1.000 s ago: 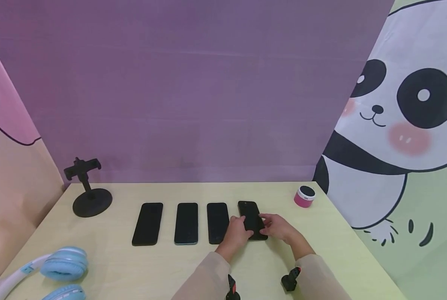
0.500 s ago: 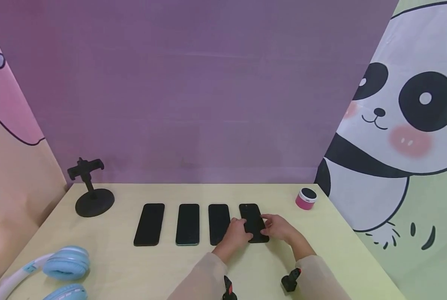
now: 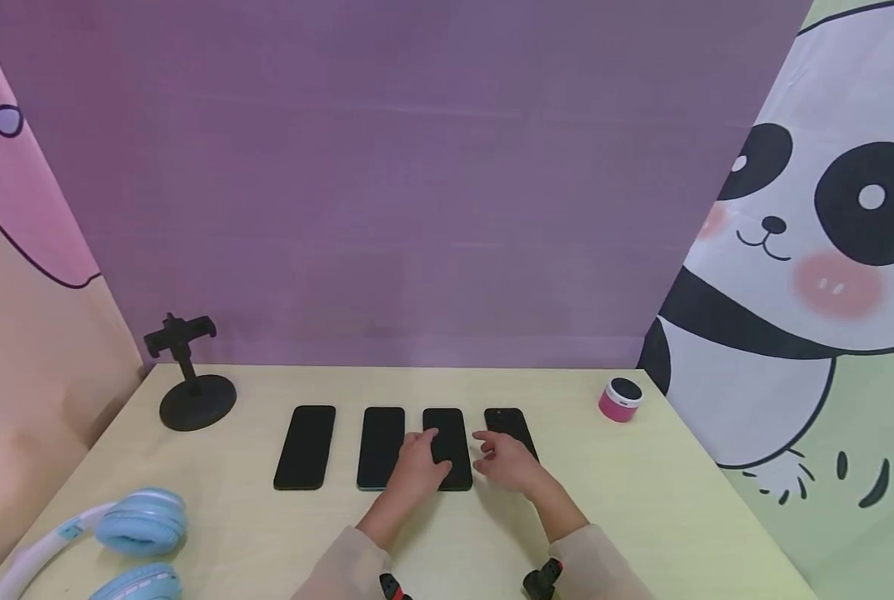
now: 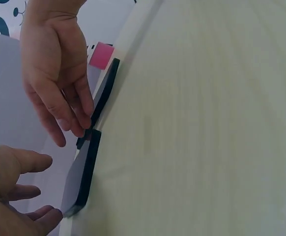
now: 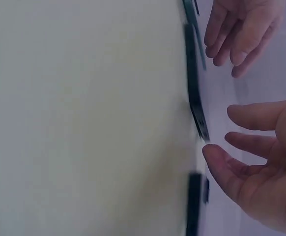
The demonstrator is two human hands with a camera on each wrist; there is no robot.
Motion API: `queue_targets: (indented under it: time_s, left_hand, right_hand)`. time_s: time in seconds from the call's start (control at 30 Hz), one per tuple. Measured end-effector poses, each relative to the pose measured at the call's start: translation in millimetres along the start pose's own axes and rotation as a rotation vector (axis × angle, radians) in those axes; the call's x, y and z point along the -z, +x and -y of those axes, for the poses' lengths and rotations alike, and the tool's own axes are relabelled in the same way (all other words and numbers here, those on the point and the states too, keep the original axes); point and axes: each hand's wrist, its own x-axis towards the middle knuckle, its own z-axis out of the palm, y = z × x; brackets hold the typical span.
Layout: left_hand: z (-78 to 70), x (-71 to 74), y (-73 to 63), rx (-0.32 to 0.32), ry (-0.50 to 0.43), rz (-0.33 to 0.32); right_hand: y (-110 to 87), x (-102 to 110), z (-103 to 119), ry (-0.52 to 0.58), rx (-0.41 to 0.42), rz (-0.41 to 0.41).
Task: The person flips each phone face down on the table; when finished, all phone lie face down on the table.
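Several black smartphones lie in a row on the table. In the head view my left hand (image 3: 415, 467) is over the left edge of the third smartphone from the left (image 3: 454, 454), its fingertips overlapping that phone. At this phone's right side hovers my right hand (image 3: 506, 462), thumb and fingers spread and holding nothing; it partly covers the rightmost smartphone (image 3: 512, 423). In the left wrist view the left fingertips (image 4: 49, 216) are right at the phone's edge. The right wrist view shows the right hand (image 5: 266, 172) with its fingers apart beside the phones.
Two more smartphones, one nearer (image 3: 382, 442) and one at the far left (image 3: 304, 447), continue the row. A black phone stand (image 3: 197, 402) is at the back left, blue headphones (image 3: 142, 522) at the front left. A small pink cylinder with a black top (image 3: 619, 402) stands back right.
Both hands have moved left, from the sides of the rightmost smartphone to the third one. The rightmost phone stays in the row, released. The head view has shifted slightly.
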Motion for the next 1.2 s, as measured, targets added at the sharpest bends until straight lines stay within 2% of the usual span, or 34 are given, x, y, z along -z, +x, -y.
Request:
queue_targets:
  time_s: [0.27,0.4,0.5,0.63,0.8,0.97,1.0,1.1,1.2]
  left_hand:
    - [11.6,8.1,-3.2,0.014,-0.011,0.026]
    - [14.2,11.6,-0.7,0.017,0.007,0.051]
    - [15.9,13.1,2.0,0.000,0.034,0.077]
    - [17.9,14.3,5.8,-0.043,0.072,0.086]
    - [20.1,15.5,8.0,-0.090,0.094,0.083]
    - [20.4,17.2,6.9,-0.080,0.093,0.088]
    - [20.7,17.0,6.7,-0.079,0.095,0.090]
    - [20.9,16.7,5.5,-0.077,0.089,0.101]
    - [20.0,15.6,5.3,-0.087,0.086,0.125]
  right_hand:
    - [4.5,-9.7,13.0,0.000,-0.049,0.032]
    - [9.1,-13.7,15.2,0.104,-0.093,0.047]
    - [12.5,-17.4,15.5,0.213,-0.142,0.048]
    - [14.7,-18.3,17.9,0.284,-0.186,0.025]
    - [14.3,-18.2,18.8,0.312,-0.175,0.005]
    - [14.0,-18.9,13.8,0.397,-0.155,0.013]
    - [14.8,-19.0,10.1,0.415,-0.124,0.024]
    - [13.8,-17.4,6.8,0.441,-0.102,0.034]
    - [13.2,-14.5,5.1,0.466,-0.117,0.032]
